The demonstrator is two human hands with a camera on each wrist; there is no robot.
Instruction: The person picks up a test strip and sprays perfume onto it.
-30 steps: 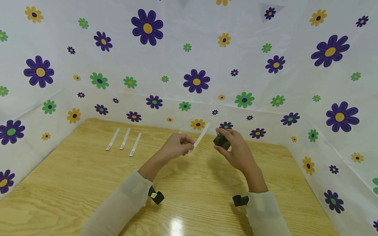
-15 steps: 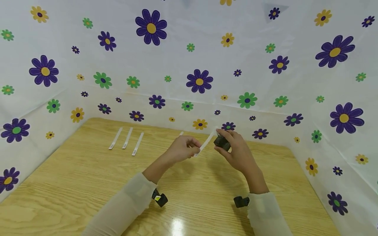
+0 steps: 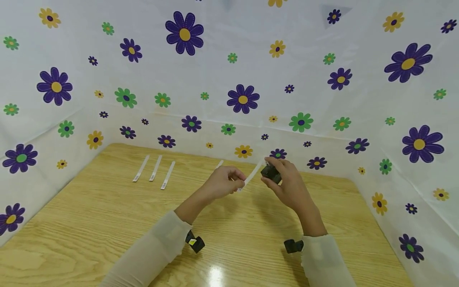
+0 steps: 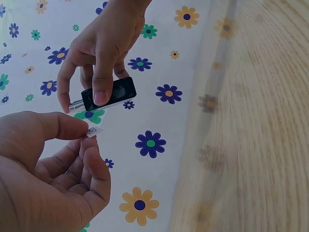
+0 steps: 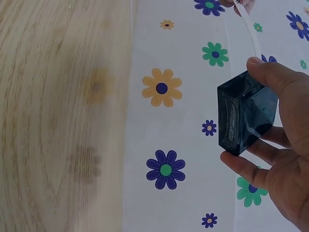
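Head view: left grip [image 3: 226, 181] pinches a white strip [image 3: 254, 171] over the worktop [image 3: 229, 231]; right grip [image 3: 292, 184] is clasped on a dark bottle [image 3: 271, 173] just beside the strip's tip. Three labelled strips [image 3: 167, 175] lie leftward. Left wrist: printed tab [image 4: 94, 131], illegible. Right wrist: thumb and fingers hold the bottle.

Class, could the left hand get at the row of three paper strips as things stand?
Probably yes: nothing visible stands between the left hand and the three paper strips, though it pinches another strip.
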